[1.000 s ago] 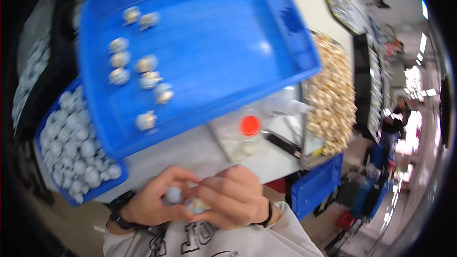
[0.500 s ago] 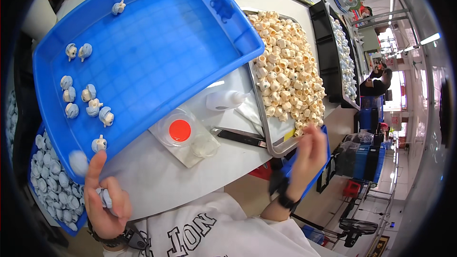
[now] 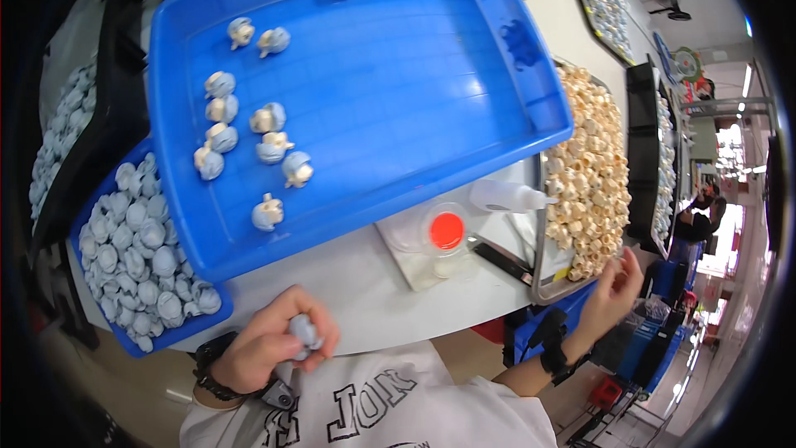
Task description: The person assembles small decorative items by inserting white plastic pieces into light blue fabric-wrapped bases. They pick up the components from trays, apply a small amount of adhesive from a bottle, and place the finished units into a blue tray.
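My left hand (image 3: pixel 286 340) is closed around a light blue doll-cap piece (image 3: pixel 305 333) near my body, in front of the table edge. My right hand (image 3: pixel 613 289) is at the near right corner of a metal tray (image 3: pixel 545 290) heaped with cream doll-head pieces (image 3: pixel 590 191). Its fingers are bent towards the thumb; whatever is between them is too small to make out. Several cream heads with blue caps (image 3: pixel 268 212) lie in the large blue tray (image 3: pixel 373 191), mostly along its left side. Loose blue caps (image 3: pixel 145 253) fill a blue bin at the left.
Between the trays lie a white squeeze bottle (image 3: pixel 507 197), a round container with a red-orange centre (image 3: pixel 446 231) and a black-handled tool (image 3: pixel 500 259). Black trays of pale blue pieces (image 3: pixel 663 174) stand beyond the metal tray. Another dark container (image 3: pixel 66 141) stands far left.
My left hand has drawn back from the blue tray's near corner towards my body. A blurred pale piece there is gone, and one more capped head lies at the tray's left. The view has shifted.
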Demonstrator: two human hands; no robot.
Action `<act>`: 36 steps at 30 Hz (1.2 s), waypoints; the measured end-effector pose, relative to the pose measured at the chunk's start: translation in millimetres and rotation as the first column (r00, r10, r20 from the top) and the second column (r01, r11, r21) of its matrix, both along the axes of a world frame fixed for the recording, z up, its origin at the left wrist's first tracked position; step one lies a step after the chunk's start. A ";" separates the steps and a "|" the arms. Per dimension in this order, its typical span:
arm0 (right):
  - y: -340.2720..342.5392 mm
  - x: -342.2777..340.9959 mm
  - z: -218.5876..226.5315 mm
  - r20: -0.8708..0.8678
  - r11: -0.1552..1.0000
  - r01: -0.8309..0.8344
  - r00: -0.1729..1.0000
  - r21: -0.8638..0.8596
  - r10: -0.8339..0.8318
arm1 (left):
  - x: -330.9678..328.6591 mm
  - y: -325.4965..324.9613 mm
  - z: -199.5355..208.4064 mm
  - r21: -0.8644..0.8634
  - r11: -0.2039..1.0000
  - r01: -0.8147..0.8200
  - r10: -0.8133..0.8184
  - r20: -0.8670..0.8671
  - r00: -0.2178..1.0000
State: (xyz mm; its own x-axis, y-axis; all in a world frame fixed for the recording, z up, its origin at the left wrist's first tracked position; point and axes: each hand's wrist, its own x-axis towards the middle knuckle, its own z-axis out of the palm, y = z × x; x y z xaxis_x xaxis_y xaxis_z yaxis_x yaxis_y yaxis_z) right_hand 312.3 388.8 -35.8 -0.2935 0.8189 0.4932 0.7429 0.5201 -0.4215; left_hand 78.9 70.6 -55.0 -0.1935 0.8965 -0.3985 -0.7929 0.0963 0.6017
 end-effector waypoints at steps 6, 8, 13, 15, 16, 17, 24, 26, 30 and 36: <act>-96.8 -66.3 14.7 -0.533 0.486 -0.816 0.574 -0.313 0.622 | -2.2 1.3 1.5 0.014 0.982 0.187 -0.180 -0.219 0.959; -115.3 -79.2 5.9 -0.718 0.181 -0.919 0.386 -0.349 0.579 | 1.3 8.3 -2.0 0.090 0.985 0.145 -0.103 -0.362 0.926; -152.5 -113.6 -4.0 -0.745 0.125 -0.960 0.272 -0.249 0.609 | 0.5 2.2 -8.5 0.136 0.979 0.155 -0.119 -0.242 0.963; -156.7 -122.3 5.5 -0.608 0.142 -0.954 0.279 -0.264 0.743 | 2.2 -0.1 -10.1 0.087 0.988 0.124 -0.106 -0.188 0.976; -159.0 -125.3 9.0 -0.531 0.150 -0.951 0.277 -0.269 0.801 | 3.2 -1.1 -10.7 0.078 0.991 0.109 -0.092 -0.191 0.977; -162.3 -127.3 7.5 -0.496 0.164 -0.959 0.262 -0.232 0.828 | 4.2 -1.7 -11.2 0.068 0.993 0.093 -0.078 -0.194 0.978; -166.2 -132.3 0.3 -0.456 0.264 -0.954 0.300 -0.142 0.838 | 6.7 -1.1 -8.5 0.093 0.990 0.108 -0.068 -0.354 0.933; -166.2 -131.7 -0.7 -0.477 0.272 -0.949 0.314 -0.157 0.821 | 2.3 -0.2 -5.6 0.034 0.986 0.164 -0.137 -0.395 0.908; -164.1 -126.7 -2.4 -0.467 0.231 -0.952 0.301 -0.202 0.831 | 2.0 -0.3 -3.0 -0.018 0.982 0.188 -0.182 -0.364 0.913; -164.2 -127.6 -5.4 -0.582 0.176 -0.971 0.239 -0.164 0.777 | -1.4 4.2 -3.0 0.049 0.980 0.194 -0.157 -0.419 0.894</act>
